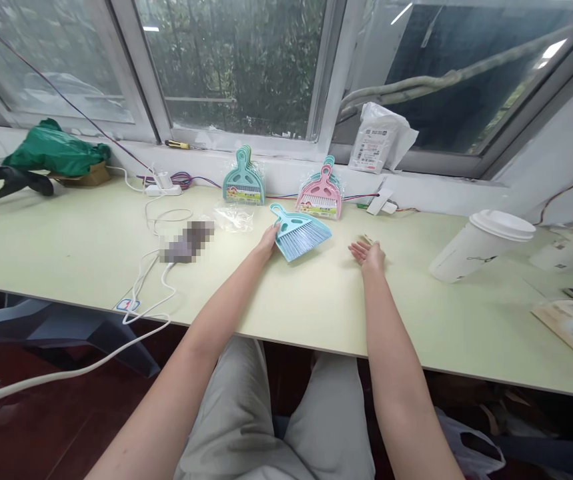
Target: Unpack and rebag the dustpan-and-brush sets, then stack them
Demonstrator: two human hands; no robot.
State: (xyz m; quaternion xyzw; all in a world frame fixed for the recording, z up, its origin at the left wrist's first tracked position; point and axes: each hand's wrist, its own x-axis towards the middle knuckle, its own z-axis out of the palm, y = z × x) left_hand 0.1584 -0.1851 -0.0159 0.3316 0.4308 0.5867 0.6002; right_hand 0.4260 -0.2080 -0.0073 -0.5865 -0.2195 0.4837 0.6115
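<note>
While the left hand (pixel 267 241) pinches the blue dustpan-and-brush set (pixel 300 233) by its left edge, just below the handle, the right hand (pixel 367 256) stands well apart from it, fingers slightly curled and close together. A small tan scrap (pixel 365 239) shows just beyond these fingers; cannot tell whether they grip it. The set sits between the hands, nearer the left, tilted, bristles toward the wearer; contact with the table (pixel 311 307) unclear. Step in hand, as judged: keeping the set presented one-handed. A next move would call for a steady left pinch, clear of the bristles, and, if the right hand joins, free fingers there. Farther out: clear film (pixel 235 219), then a green stack (pixel 243 183) and a pink stack (pixel 320 193) by the wall; a cup (pixel 481 247) at right.
</note>
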